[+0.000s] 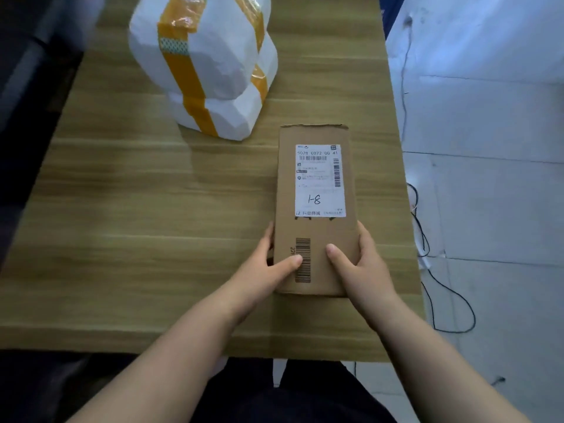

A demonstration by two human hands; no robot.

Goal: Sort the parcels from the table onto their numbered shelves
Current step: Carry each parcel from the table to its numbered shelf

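Both hands clasped the near end of a cardboard parcel (pixel 316 209) marked "1-8" lying on the tabletop (pixel 137 209): left hand (pixel 268 267), right hand (pixel 360 264), thumbs on top. A white taped parcel (pixel 210 62) sat beyond, left.

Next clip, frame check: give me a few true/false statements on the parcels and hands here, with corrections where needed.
1. The left hand and the right hand both hold the cardboard box at its near end. True.
2. The label on the box carries a handwritten 3-5. False: it reads 1-8.
3. The white parcel is bound with yellow tape. True.
4. The white parcel lies on top of the box. False: it stands apart on the table, farther away and to the left.
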